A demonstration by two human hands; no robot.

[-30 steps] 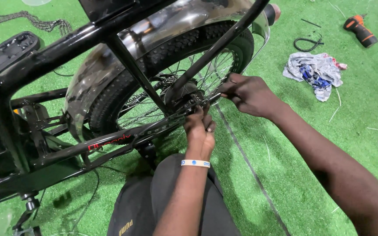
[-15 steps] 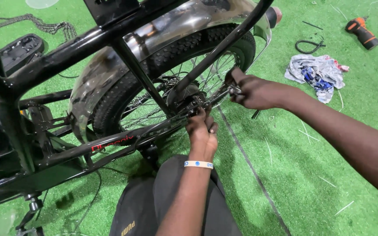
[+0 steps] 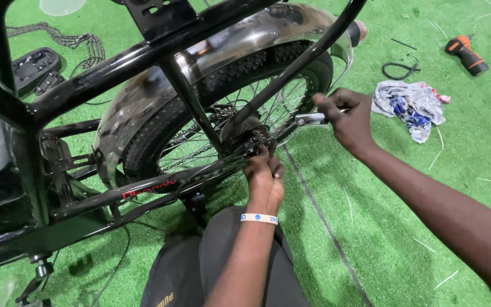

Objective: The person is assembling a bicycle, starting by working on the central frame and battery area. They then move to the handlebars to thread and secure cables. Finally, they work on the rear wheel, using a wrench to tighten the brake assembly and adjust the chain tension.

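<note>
My left hand [image 3: 264, 176] pinches the axle nut [image 3: 257, 142] steady while my right hand [image 3: 348, 116] grips the wrench [image 3: 309, 119] for leverage.

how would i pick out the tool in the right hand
Start at the bicycle's rear wheel and go to its hub. The right hand grips a slim shiny wrench pointing toward it, the only bright metal bar there.

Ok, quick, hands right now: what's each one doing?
Left hand: fingers pressed at the rear axle, grip unclear.
Right hand: closed on a wrench pointed at the axle.
</note>
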